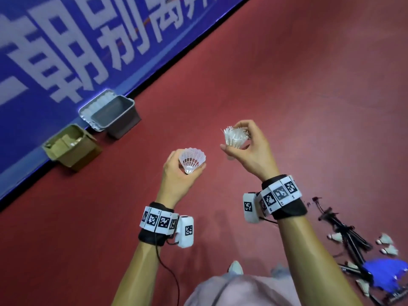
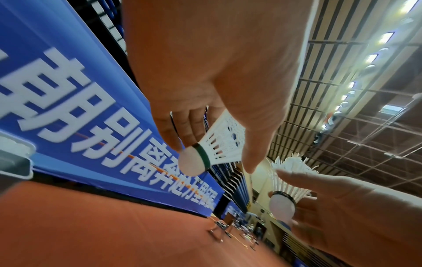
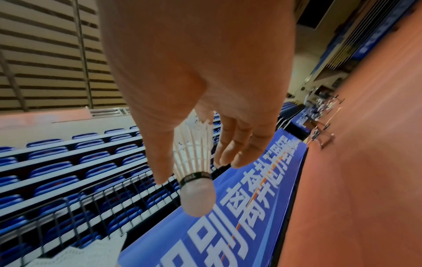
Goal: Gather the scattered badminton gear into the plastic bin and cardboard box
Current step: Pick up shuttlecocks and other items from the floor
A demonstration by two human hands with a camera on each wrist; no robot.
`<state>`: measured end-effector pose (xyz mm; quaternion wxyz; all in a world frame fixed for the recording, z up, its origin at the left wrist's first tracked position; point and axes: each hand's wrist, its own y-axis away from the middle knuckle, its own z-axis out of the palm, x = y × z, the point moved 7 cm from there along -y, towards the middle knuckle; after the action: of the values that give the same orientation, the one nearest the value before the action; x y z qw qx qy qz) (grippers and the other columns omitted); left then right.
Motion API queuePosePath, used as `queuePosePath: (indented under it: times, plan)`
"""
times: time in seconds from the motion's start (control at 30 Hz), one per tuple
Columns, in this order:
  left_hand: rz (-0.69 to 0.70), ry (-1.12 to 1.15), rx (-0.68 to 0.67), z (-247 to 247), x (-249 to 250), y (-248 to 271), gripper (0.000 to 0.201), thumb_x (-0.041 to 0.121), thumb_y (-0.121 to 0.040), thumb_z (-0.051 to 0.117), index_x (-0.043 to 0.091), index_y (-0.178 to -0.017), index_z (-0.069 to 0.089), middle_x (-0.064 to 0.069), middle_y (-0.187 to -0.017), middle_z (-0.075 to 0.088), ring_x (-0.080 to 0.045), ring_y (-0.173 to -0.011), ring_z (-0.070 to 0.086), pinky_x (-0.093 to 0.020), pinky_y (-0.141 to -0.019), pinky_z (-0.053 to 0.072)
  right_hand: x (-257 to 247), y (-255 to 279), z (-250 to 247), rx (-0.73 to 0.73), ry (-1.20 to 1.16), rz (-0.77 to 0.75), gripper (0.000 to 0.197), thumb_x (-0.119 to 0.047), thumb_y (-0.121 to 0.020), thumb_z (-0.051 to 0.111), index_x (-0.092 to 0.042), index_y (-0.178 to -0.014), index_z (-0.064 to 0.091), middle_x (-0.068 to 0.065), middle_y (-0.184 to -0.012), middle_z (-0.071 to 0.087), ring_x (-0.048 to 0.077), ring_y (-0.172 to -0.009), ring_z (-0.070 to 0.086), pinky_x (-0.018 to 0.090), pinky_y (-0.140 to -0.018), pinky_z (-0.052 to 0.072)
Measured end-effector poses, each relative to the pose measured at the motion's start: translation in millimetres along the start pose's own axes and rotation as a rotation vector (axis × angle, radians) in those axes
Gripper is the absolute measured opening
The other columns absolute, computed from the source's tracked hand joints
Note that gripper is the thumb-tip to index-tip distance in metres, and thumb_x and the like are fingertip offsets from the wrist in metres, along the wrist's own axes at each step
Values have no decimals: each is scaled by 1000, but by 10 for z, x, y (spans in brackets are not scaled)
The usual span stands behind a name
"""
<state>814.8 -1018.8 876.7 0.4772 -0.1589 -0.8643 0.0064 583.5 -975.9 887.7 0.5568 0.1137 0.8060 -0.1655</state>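
A person stands on a red court floor [image 1: 254, 69], holding two shuttlecocks, one in each hand. The left hand [image 1: 176, 173] curls thumb and fingers around the base of a white plastic shuttlecock [image 1: 192, 159], its net skirt pointing up and its cork, ringed with a dark green band, poking out below the grip. The right hand [image 1: 251, 149] pinches a frayed white feather shuttlecock [image 1: 234, 136] between thumb and fingers, just to the right of the left hand's grip and slightly beyond it.

Ahead and to the left of both grips, two containers stand side by side on the floor against a blue banner [image 1: 55, 51] with white lettering: one grey plastic bin [image 1: 123, 120] and one cardboard box [image 1: 72, 149].

Behind the right grip, on the floor, lie about five more white shuttlecocks [image 1: 385, 239] around some dark rackets [image 1: 353, 244] and a blue item [image 1: 386, 274]; blur hides the exact counts.
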Motion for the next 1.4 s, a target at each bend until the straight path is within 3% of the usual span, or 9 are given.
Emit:
queuePosePath:
  times: [0.07,0.23,0.37,0.5,0.7,0.83,1.0,1.17,1.4]
  plan:
    - [-21,-48,64,-285,-253,-210,40,36,-76,89,27,-108,66,11,-105,67,-3,-98,63,-20,-87,49,-64,-296,383,-71,18,-13,52,-39,-74,89,-33,-116,58,-8,-115,61,-1,-94,58,9,-78,43]
    - [-154,-19,174,-714,-861,-686,56,30,-72,93,30,-116,59,16,-109,69,-5,-98,66,-28,-88,54,-23,-1093,1234,-210,19,-37,55,-32,-75,87,-37,-122,58,-9,-113,65,10,-88,63,24,-79,51]
    - [-219,-49,227,-852,-1234,-1241,62,25,-72,92,32,-121,55,17,-115,65,-6,-104,63,-34,-93,53,31,-1812,1818,-312,-19,-42,53,-16,-74,84,-28,-116,54,-7,-111,65,8,-92,64,18,-80,50]
    - [-239,-126,280,-1020,-1488,-2037,54,22,-73,90,29,-117,58,16,-112,65,-2,-102,61,-25,-91,50,17,-2721,2413,-398,-64,-60,44,-16,-75,82,-23,-103,48,-2,-93,63,11,-73,58,25,-68,47]
    - [-309,-182,400,-1453,-1801,-3219,54,27,-79,87,29,-124,57,17,-120,62,-2,-111,57,-14,-96,41,-464,-4306,3189,-493,-126,-157,53,-26,-71,87,-23,-113,55,-9,-99,67,6,-86,64,18,-77,51]
    - [-408,-168,505,-1813,-2077,-3739,43,41,-83,82,30,-115,54,12,-109,66,-10,-102,62,-26,-87,48,-613,-4987,3722,-525,-152,-172,48,-38,-74,89,-24,-109,59,-12,-94,68,-4,-80,62,11,-74,48]
    - [-518,-127,655,-2262,-2526,-4252,37,40,-92,73,23,-113,48,8,-103,66,-6,-91,64,-18,-75,45,-644,-5554,4496,-595,-141,-142,45,-44,-77,87,-21,-106,61,-17,-84,65,-9,-68,57,8,-66,43]
    - [-564,-79,689,-2682,-3215,-4933,35,36,-97,67,16,-115,44,5,-102,65,-7,-89,63,-22,-73,46,-627,-6204,5404,-634,-120,-154,45,-50,-79,84,-24,-106,60,-13,-88,71,-3,-69,59,18,-71,50]
    - [-572,-12,672,-3566,-4285,-6287,43,26,-87,79,19,-112,45,5,-100,63,-9,-89,61,-20,-73,44,-853,-7407,6772,-651,-26,-207,39,-31,-83,83,-21,-110,57,-10,-94,71,-3,-77,66,11,-71,48]
